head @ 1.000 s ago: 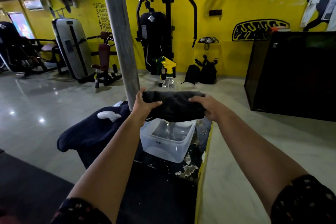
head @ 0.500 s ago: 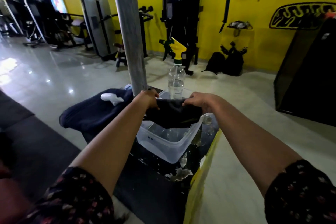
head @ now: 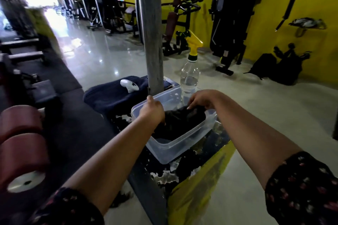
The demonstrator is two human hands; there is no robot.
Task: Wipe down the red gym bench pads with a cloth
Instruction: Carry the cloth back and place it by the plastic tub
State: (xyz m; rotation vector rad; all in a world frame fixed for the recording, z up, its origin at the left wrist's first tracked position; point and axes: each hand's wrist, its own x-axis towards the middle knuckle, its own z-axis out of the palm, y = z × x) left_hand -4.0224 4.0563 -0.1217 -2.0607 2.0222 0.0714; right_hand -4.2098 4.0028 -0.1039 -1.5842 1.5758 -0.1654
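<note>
Both hands grip the black cloth (head: pixel 184 121), which sits low inside the clear plastic tub (head: pixel 180 149) at the middle of the frame. The left hand (head: pixel 155 113) clutches its near end with the fingertips hidden, and the right hand (head: pixel 200 99) curls its fingers over the far end.

This looks like wetting or wringing the cloth. It would go best with the cloth bunched tight and twisted over the tub, so that drips fall inside and not on the peeling black platform (head: pixel 184 171).

The red pads (head: pixel 21 133) lie at lower left, well apart from the cloth.

A spray bottle (head: pixel 190 78) stands just behind the tub, close to the right hand and easy to knock. A grey post (head: pixel 151 33) rises just beyond the left hand. A navy towel (head: pixel 109 97) carries a small white object (head: pixel 129 85).
</note>
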